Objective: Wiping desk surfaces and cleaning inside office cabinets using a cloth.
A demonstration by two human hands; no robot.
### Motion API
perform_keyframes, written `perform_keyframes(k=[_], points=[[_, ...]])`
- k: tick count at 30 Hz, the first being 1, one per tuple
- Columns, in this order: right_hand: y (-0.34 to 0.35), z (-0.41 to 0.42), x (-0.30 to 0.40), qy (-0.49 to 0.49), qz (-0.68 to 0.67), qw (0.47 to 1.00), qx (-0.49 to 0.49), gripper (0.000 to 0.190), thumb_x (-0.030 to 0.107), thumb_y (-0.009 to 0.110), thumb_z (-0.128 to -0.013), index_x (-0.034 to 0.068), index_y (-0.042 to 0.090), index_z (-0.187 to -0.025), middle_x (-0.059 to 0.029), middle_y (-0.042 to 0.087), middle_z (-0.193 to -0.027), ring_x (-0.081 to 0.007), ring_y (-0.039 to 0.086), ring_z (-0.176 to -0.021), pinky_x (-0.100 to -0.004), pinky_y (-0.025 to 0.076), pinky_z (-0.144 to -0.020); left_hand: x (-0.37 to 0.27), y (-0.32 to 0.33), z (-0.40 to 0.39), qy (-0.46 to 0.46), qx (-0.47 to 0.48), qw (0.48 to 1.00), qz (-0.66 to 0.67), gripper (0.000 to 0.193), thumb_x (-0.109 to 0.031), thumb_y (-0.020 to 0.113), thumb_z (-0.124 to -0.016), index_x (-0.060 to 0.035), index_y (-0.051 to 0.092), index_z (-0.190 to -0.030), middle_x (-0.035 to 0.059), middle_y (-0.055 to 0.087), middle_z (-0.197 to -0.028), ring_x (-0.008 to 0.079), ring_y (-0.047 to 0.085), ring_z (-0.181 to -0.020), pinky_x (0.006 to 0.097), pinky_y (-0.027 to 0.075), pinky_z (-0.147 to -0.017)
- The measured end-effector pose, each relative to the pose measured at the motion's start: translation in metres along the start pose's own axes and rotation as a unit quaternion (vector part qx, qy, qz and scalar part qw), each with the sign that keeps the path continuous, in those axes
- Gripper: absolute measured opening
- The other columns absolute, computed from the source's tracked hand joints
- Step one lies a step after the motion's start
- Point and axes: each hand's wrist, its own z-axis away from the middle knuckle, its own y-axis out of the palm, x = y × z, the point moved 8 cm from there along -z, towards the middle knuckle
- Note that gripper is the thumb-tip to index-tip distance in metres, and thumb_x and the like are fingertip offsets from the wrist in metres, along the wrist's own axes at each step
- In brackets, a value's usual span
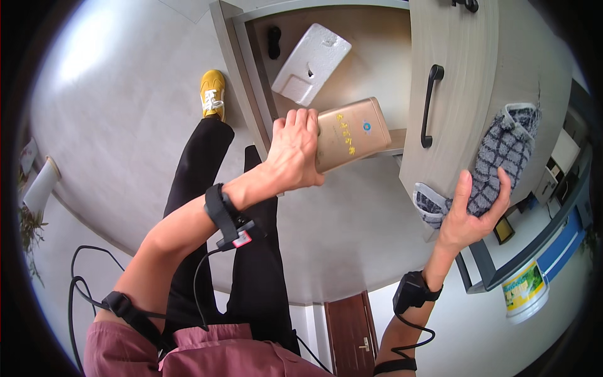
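My left hand (297,148) grips one end of a gold-coloured box (354,134) with yellow writing and a small round blue emblem. The box is tilted above the near side of an open drawer (377,61). Inside the drawer lie a white polystyrene foam piece (312,63) and a small black object (273,42). On the right, my right hand (473,226) holds a grey cloth with a dark check pattern and pale trim (506,141), its thumb and a finger spread across it. The cloth is bunched over the cabinet top, one end hanging past the corner.
A black handle (429,106) juts from the wood-grain cabinet front (461,85). The drawer's front panel (235,61) stands near my yellow shoe (213,94). A white bucket with a printed label (525,292) is at lower right. Black cables (77,282) trail from my arm straps.
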Motion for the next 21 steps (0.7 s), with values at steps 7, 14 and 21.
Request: perform_keyframes(k=[7,14,21], points=[[-0.006,0.068,0.043,0.032,-0.124,0.987,0.093,0.039,0.004,0.064,-0.067,0.001,0.054,-0.104,-0.0156,0.053,-0.1,-0.0312,0.053,-0.091,-0.0384,0.041,-0.084,0.008,-0.076,0.065,0.025,-0.028,0.989,0.146,0.084,-0.018,0.075,-0.048,0.0076,0.035,-0.117,0.0201,0.043,-0.097,0.0348,0.045,-0.089,0.0404,0.038,-0.08],[0.088,0.13,0.034,0.301,-0.29,0.901,0.118,0.033,-0.002,0.055,-0.077,-0.001,0.051,-0.109,-0.0095,0.052,-0.103,-0.0168,0.05,-0.092,-0.0286,0.041,-0.083,0.088,-0.126,0.093,-0.001,-0.039,0.988,0.15,0.095,-0.021,0.077,-0.045,0.0091,0.031,-0.123,0.0207,0.043,-0.106,0.0349,0.045,-0.098,0.0401,0.04,-0.086],[0.222,0.077,0.036,0.184,-0.115,0.962,0.165,0.052,0.025,0.06,-0.084,0.005,0.039,-0.128,-0.0278,0.03,-0.128,-0.0412,0.035,-0.116,-0.0462,0.03,-0.097,0.103,-0.143,0.065,0.068,-0.07,0.981,0.167,0.085,-0.019,0.076,-0.045,0.0061,0.039,-0.118,0.0181,0.046,-0.099,0.0344,0.047,-0.088,0.0404,0.04,-0.079]])
